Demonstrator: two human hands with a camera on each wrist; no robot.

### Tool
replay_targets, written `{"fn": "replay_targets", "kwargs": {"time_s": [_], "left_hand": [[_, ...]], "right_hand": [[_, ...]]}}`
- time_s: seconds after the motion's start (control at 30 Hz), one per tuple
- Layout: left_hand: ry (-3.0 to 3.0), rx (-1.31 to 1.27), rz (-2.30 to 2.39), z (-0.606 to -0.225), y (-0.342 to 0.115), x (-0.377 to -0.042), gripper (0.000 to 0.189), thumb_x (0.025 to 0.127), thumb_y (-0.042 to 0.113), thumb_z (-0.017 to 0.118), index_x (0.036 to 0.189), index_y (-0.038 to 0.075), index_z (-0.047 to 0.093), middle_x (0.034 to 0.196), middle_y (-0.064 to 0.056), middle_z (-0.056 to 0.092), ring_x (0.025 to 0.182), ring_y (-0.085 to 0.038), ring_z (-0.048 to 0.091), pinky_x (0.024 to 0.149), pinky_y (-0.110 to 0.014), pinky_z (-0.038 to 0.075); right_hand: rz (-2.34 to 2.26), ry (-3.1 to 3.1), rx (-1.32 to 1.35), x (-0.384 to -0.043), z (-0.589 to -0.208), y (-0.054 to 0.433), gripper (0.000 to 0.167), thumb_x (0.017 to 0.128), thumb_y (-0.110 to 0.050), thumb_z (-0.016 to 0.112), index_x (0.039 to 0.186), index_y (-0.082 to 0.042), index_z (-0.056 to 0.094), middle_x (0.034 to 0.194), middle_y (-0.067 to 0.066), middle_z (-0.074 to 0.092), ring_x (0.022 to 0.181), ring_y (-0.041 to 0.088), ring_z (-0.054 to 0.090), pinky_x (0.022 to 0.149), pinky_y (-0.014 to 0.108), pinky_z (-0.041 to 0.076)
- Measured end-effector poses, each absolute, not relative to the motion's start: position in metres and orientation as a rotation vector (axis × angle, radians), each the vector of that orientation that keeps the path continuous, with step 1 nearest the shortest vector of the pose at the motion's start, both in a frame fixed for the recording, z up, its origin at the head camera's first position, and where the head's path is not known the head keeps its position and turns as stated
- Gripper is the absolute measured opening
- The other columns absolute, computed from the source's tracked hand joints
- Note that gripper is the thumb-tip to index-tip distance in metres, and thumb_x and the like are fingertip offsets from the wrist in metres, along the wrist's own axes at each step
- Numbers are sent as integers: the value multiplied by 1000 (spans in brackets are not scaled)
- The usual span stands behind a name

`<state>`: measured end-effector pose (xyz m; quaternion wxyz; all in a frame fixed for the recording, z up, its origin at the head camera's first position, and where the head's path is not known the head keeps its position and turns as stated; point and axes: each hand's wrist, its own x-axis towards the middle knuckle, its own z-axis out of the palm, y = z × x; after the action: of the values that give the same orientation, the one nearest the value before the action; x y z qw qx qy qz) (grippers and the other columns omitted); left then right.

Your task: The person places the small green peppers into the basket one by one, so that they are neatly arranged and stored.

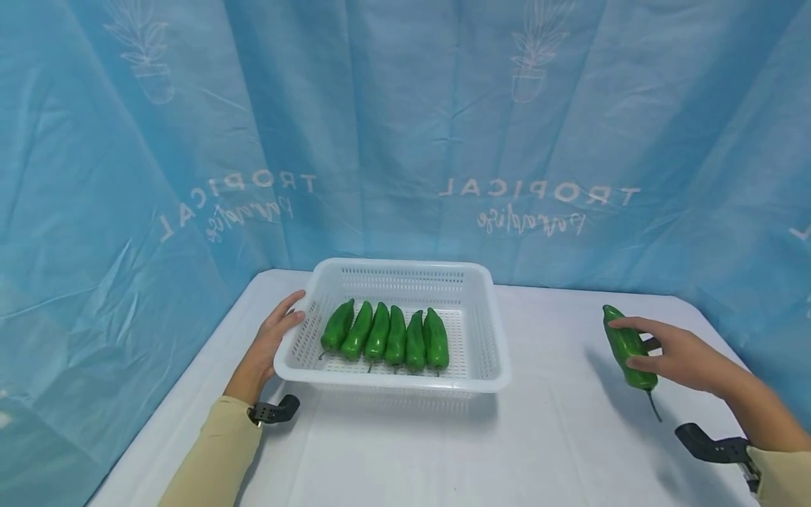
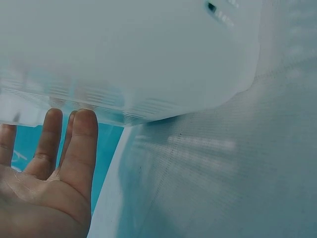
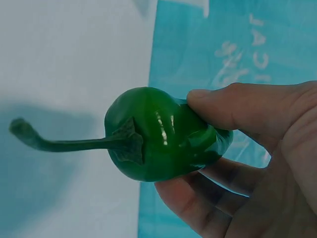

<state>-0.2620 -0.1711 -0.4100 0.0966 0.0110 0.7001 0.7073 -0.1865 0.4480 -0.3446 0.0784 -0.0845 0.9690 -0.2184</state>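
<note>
At the right of the head view, my right hand (image 1: 681, 355) pinches a green chili pepper (image 1: 624, 345) between thumb and fingers, above the white cloth. Its long curved stem (image 3: 74, 145) points away from the palm in the right wrist view. My left hand (image 1: 269, 341) is at the left end of a white plastic basket (image 1: 405, 384). Seen from the left wrist, the fingers (image 2: 79, 148) are fairly straight, their tips right at the slotted basket wall (image 2: 143, 106). Several green peppers (image 1: 395, 334) lie side by side inside the basket, stems toward the near side.
A white cloth (image 1: 380, 458) covers the table. Blue printed curtains (image 1: 405, 141) hang behind it and along both sides. Each wrist wears a black strap device, one on the left (image 1: 274, 410) and one on the right (image 1: 712, 445).
</note>
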Motion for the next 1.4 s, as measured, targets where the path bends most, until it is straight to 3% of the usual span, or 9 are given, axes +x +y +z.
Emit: {"fn": "replay_targets", "kwargs": {"time_s": [0.23, 0.57, 0.87, 1.13, 1.4], "left_hand": [[2070, 10, 2102, -407, -171, -260, 60, 105, 34, 45, 158, 32, 18, 165, -10, 21, 148, -38, 31, 116, -59, 33], [2063, -2, 2104, -405, -172, -260, 61, 105, 35, 44, 159, 32, 16, 165, -9, 22, 148, -37, 31, 116, -58, 33], [2066, -10, 2099, -406, -171, -260, 59, 105, 34, 45, 158, 32, 19, 164, -8, 25, 146, -36, 34, 113, -50, 40], [2047, -1, 2099, -407, -170, -260, 61, 104, 37, 46, 158, 34, 18, 164, -8, 24, 146, -34, 34, 112, -46, 42], [2037, -3, 2120, -407, -172, -260, 61, 104, 36, 47, 158, 34, 19, 164, -8, 24, 146, -35, 34, 113, -51, 40]], "right_hand": [[-696, 2922, -341, -180, -334, 415, 63, 85, -12, 74, 141, -5, 46, 130, 34, 51, 99, 38, 65, 62, 37, 59], [-828, 2899, -683, -164, -315, 349, 64, 83, -9, 77, 140, -15, 50, 130, 17, 57, 94, 12, 64, 64, 20, 56], [-797, 2890, -851, -156, -303, 323, 64, 82, -13, 79, 140, -16, 51, 132, 11, 57, 100, 11, 63, 70, 22, 58], [-736, 2880, -843, -157, -299, 317, 61, 84, -12, 77, 139, -19, 53, 135, 12, 57, 107, 22, 64, 71, 20, 57], [-703, 2794, -895, -169, -284, 292, 58, 84, -5, 74, 138, -18, 55, 135, 13, 56, 111, 25, 63, 71, 21, 59]]}}
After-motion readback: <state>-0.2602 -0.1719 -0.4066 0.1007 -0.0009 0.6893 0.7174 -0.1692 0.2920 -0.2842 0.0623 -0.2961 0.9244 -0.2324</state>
